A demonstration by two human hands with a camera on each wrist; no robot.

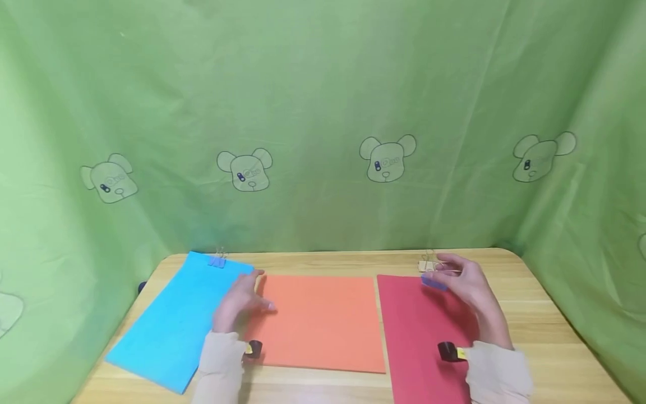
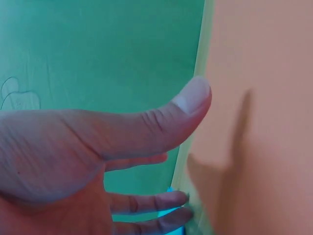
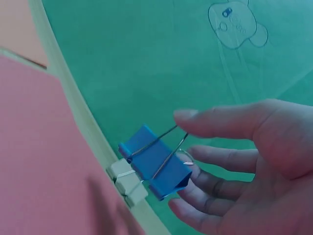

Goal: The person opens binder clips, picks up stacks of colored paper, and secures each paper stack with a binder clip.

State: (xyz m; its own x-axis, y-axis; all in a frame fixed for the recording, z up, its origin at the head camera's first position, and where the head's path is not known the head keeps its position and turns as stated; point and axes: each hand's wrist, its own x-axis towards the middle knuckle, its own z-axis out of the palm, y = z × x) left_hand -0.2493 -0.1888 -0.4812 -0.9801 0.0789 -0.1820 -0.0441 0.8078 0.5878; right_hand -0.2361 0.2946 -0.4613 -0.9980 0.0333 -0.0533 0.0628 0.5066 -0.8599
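In the right wrist view, my right hand [image 3: 244, 161] holds a blue binder clip [image 3: 159, 164] by its wire handles, with the thumb on one handle and the fingers behind. The head view has this right hand [image 1: 469, 280] above the top of a red sheet [image 1: 414, 336]. A cream binder clip [image 1: 426, 266] sits just beyond that sheet's far edge. My left hand [image 1: 241, 297] hovers at the left edge of an orange sheet [image 1: 318, 325]. Its thumb and fingers [image 2: 156, 200] are spread apart in the left wrist view, holding nothing.
A blue sheet [image 1: 166, 325] lies slanted at the left, with another blue binder clip [image 1: 217, 262] at its far edge. Under everything is a wooden table [image 1: 323, 264]. A green curtain [image 1: 313, 112] with bear-head drawings hangs behind it and along both sides.
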